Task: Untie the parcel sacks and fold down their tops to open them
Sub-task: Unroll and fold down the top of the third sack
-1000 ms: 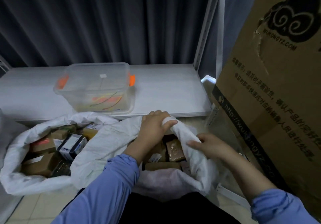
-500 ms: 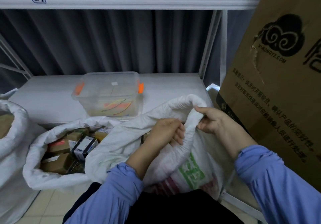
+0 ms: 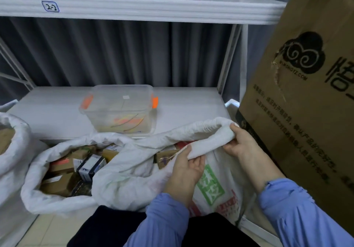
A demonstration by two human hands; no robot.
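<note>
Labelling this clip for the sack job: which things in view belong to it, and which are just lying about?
Job: green-printed sack; its rolled rim, gripped by left hand and right hand; opened sack of parcels; sack at far left.
Lying about: clear tub; cardboard box; shelf.

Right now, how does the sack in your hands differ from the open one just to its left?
The printed sack is gripped at its rolled rim by the left hand and right hand; the middle sack lies untouched. The printed sack shows green and red print; the middle sack looks plain white. Both are white, open, holding parcels.
</note>
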